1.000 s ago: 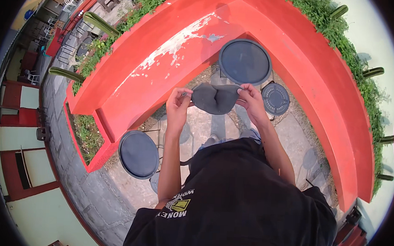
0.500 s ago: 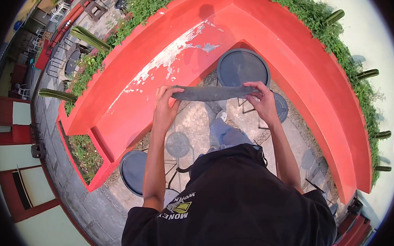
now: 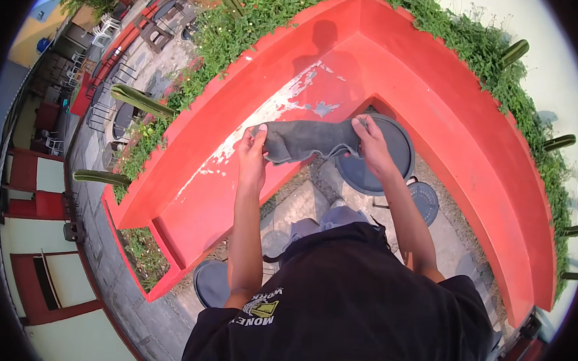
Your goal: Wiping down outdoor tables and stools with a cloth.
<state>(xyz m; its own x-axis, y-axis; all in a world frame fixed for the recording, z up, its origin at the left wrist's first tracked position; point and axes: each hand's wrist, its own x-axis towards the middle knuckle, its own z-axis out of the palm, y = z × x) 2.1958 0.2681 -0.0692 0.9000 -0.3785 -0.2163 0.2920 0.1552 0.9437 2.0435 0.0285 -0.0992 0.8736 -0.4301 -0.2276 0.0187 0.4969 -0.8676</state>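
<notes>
A dark grey cloth (image 3: 304,139) is stretched horizontally between my hands, its lower edge rippled toward the right. My left hand (image 3: 254,156) pinches its left end, thumb on top. At the right end my right hand (image 3: 372,145) grips it, also with the thumb in front. Behind and below the cloth is a round dark table (image 3: 384,176), partly covered from view by the cloth and my right hand.
A red angled bench (image 3: 461,144) with chipped paint wraps around me, backed by planters of greenery (image 3: 230,47) and cacti (image 3: 143,102). A smaller stool (image 3: 423,207) stands right of the table, another dark round top (image 3: 211,284) at lower left. Chairs (image 3: 104,30) fill the far left.
The cloth went from a bunched piece to a narrow band, and now hangs broader with a wavy lower edge. My hands moved apart; the surrounding scene has shifted down in view.
</notes>
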